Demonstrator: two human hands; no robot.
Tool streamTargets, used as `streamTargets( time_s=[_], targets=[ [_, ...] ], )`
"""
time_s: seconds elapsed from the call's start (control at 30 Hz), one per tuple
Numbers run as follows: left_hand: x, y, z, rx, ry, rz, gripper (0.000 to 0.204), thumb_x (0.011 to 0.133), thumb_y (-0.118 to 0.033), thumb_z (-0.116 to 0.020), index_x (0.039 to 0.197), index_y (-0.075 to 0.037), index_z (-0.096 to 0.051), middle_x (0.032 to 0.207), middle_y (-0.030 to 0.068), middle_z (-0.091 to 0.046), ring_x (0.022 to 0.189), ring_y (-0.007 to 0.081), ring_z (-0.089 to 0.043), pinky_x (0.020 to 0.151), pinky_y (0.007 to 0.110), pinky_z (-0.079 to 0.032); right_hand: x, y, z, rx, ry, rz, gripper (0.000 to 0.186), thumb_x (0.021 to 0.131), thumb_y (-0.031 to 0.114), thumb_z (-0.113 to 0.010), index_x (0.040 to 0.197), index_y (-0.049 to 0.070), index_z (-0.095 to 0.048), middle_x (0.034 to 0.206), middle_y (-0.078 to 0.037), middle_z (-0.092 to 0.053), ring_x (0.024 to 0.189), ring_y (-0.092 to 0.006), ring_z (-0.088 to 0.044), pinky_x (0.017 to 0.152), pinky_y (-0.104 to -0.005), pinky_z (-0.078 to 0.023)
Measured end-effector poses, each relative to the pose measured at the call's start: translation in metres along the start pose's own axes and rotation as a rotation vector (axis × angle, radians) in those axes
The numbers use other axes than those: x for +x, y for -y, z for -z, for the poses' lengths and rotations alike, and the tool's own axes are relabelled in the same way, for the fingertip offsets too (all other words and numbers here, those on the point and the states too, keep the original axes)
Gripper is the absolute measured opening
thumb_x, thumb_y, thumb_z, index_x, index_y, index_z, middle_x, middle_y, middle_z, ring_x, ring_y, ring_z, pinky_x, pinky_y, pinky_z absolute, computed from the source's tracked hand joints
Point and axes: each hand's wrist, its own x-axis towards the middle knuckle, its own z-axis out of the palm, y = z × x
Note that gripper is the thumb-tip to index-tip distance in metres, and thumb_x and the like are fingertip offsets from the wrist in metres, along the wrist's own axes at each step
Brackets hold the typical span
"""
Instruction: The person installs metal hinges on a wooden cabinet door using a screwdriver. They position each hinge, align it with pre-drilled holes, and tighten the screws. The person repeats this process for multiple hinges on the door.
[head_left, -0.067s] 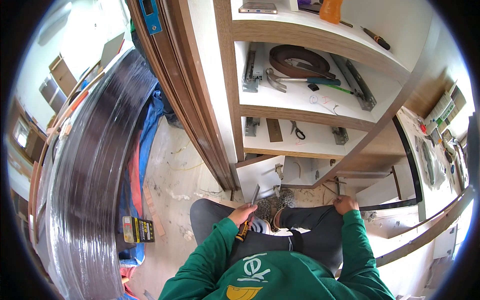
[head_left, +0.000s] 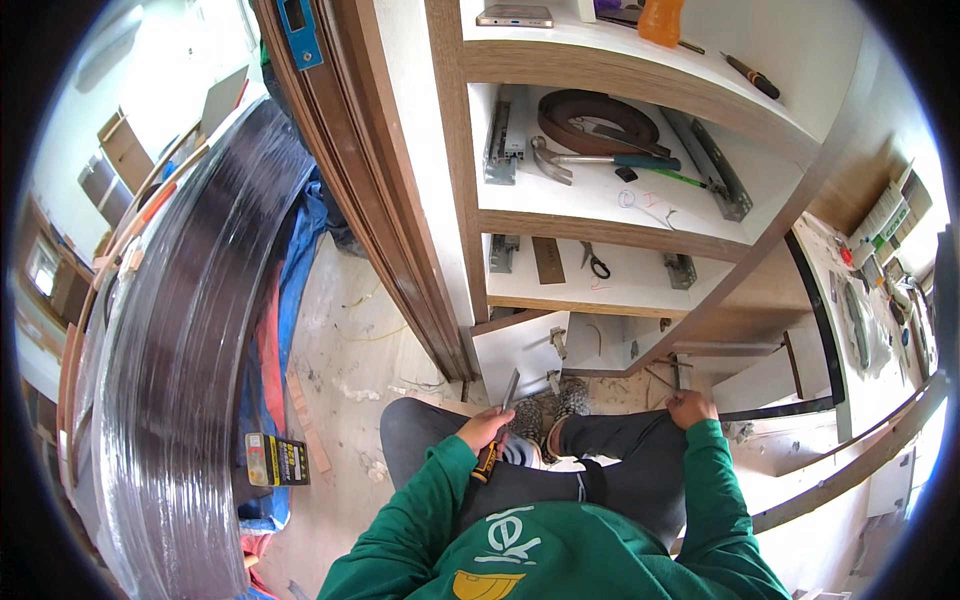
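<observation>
My left hand (head_left: 484, 428) is closed round a tool with a yellow-and-black handle (head_left: 485, 463). Its narrow grey metal blade (head_left: 512, 387) points up and away from me, toward a white cabinet door (head_left: 512, 352) with metal hinges. My right hand (head_left: 690, 408) is a closed fist at my right knee; whatever it may hold is hidden. A grey metal piece (head_left: 682, 374) shows just beyond that fist, and I cannot tell whether the two touch. My bent legs lie below the open cabinet (head_left: 600, 222).
Cabinet shelves hold a hammer (head_left: 620, 160), a coiled brown strip (head_left: 560, 112), scissors (head_left: 598, 262), drawer slides (head_left: 710, 165) and a screwdriver (head_left: 752, 76). Plastic-wrapped dark panels (head_left: 195, 320) stand at left beside a yellow-and-black box (head_left: 278, 460). A wooden door frame (head_left: 375, 180) rises between. Tools lie on the right counter (head_left: 850, 385).
</observation>
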Motion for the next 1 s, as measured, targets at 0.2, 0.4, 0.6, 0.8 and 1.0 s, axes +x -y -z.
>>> streamTargets(
  time_s=[0.2, 0.4, 0.6, 0.8, 1.0],
  targets=[
    [-0.0009, -0.0007, -0.0022, 0.017, -0.026, 0.015, 0.031, 0.105, -0.045, -0.066, 0.106, -0.015, -0.057, 0.07, 0.002, -0.059, 0.049, 0.0138, -0.057, 0.043, 0.033, -0.049, 0.004, -0.0051, -0.0058, -0.029, -0.024, 0.008, 0.042, 0.097, 0.048, -0.062, 0.117, 0.016, -0.079, 0.121, -0.015, -0.076, 0.115, -0.04, -0.07, 0.099, -0.0513, -0.055],
    [0.0008, 0.0009, -0.0011, 0.008, -0.009, 0.002, 0.032, 0.105, -0.045, -0.066, 0.104, -0.015, -0.057, 0.07, 0.0019, -0.058, 0.049, 0.0138, -0.056, 0.043, 0.033, -0.049, 0.0017, -0.0019, -0.0007, -0.013, -0.006, 0.017, 0.045, 0.096, 0.046, -0.065, 0.123, 0.013, -0.078, 0.123, -0.017, -0.076, 0.117, -0.0381, -0.07, 0.102, -0.0506, -0.055],
    [0.0015, 0.0022, -0.0011, -0.017, -0.024, 0.024, 0.033, 0.104, -0.045, -0.067, 0.103, -0.014, -0.056, 0.069, 0.0023, -0.058, 0.048, 0.0141, -0.055, 0.043, 0.033, -0.049, -0.001, 0.0019, 0.0033, -0.026, 0.004, 0.01, 0.044, 0.096, 0.045, -0.063, 0.123, 0.013, -0.078, 0.123, -0.017, -0.076, 0.118, -0.0378, -0.07, 0.102, -0.0503, -0.055],
    [0.0014, 0.001, -0.0006, -0.046, -0.021, 0.057, 0.033, 0.103, -0.045, -0.069, 0.108, -0.015, -0.057, 0.069, 0.0022, -0.058, 0.049, 0.0143, -0.056, 0.043, 0.033, -0.049, 0.001, 0.0, 0.0021, -0.018, 0.01, -0.002, 0.046, 0.095, 0.049, -0.064, 0.123, 0.015, -0.078, 0.125, -0.016, -0.075, 0.118, -0.0402, -0.07, 0.103, -0.0502, -0.055],
    [0.0001, 0.0001, -0.0008, -0.064, -0.022, 0.088, 0.032, 0.103, -0.043, -0.07, 0.114, -0.017, -0.056, 0.074, 0.0029, -0.057, 0.052, 0.0144, -0.055, 0.048, 0.033, -0.047, -0.0005, 0.0004, 0.0032, 0.009, 0.002, -0.017, 0.046, 0.094, 0.048, -0.065, 0.124, 0.015, -0.079, 0.124, -0.018, -0.075, 0.116, -0.0414, -0.07, 0.103, -0.0507, -0.055]
  ],
)
